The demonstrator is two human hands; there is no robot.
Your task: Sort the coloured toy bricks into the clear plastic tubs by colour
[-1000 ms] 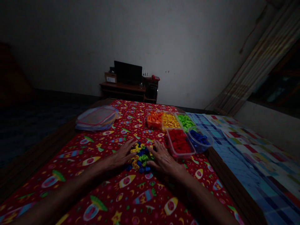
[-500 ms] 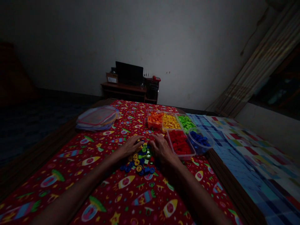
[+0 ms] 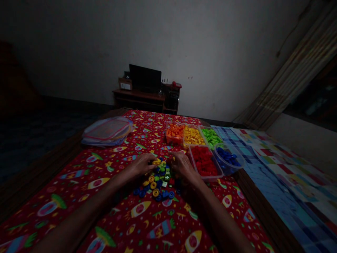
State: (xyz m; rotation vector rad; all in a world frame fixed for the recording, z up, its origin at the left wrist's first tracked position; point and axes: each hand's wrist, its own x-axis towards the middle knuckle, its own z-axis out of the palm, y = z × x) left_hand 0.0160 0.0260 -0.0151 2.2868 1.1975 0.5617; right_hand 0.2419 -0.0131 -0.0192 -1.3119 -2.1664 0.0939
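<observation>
A: Okay, where to look first? Using the red tub (image 3: 212, 176) as the landmark btw.

B: Check left of the red tub, reaching a bit nearer to the camera. See a loose pile of mixed pieces (image 3: 158, 182) there on the rocket-print cloth (image 3: 155, 218): yellow and blue round ones up front, lime green blocks further back.

A: And hands?

B: Two. Look just left of the red tub for the right hand (image 3: 183, 165), bent narrow over the edge of the pile. Can't tell if holding anything, fingertips too dark tbh.

A: Other one?

B: Go further left of the red tub, past most of the pile, for the left hand (image 3: 144, 164). Half-bent fingers at a yellow piece (image 3: 156, 162). Looks like touching, can't tell if properly gripped.

A: Anything else around the red tub?

B: Orange tub (image 3: 173, 141) behind and left, yellow tub (image 3: 193, 144) and green tub (image 3: 218, 131) behind, round blue tub (image 3: 229, 171) just beside on the right. Way off left, stacked lids (image 3: 107, 130).
</observation>
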